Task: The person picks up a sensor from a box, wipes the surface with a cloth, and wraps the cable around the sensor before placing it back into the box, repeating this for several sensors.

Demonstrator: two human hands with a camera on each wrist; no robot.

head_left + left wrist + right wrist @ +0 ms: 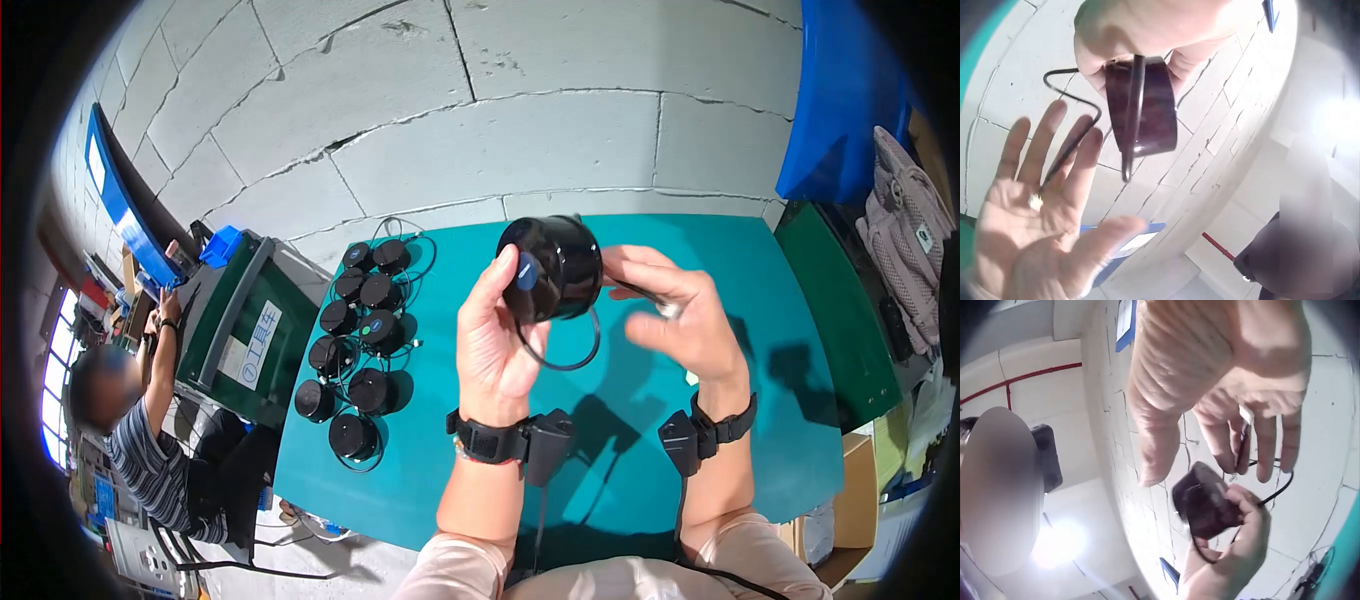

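Raised above the table, a glossy black cylindrical device (552,268) with a blue mark on its end sits in my left hand (497,345), thumb on one side and fingers around it. Its thin black cable (1071,148) loops beneath the device and runs across to my right hand (690,315). That hand is spread, palm up, thumb apart from the fingers. A small white connector (1035,201) at the cable's end lies against the right palm, near the finger bases.
Several similar black devices (372,391) with cables stand in rows on the left of the green table (640,480). A green tool cart (250,335) stands left, where another person (165,440) sits. At right are a grey bag (905,225) and a cardboard box (860,500).
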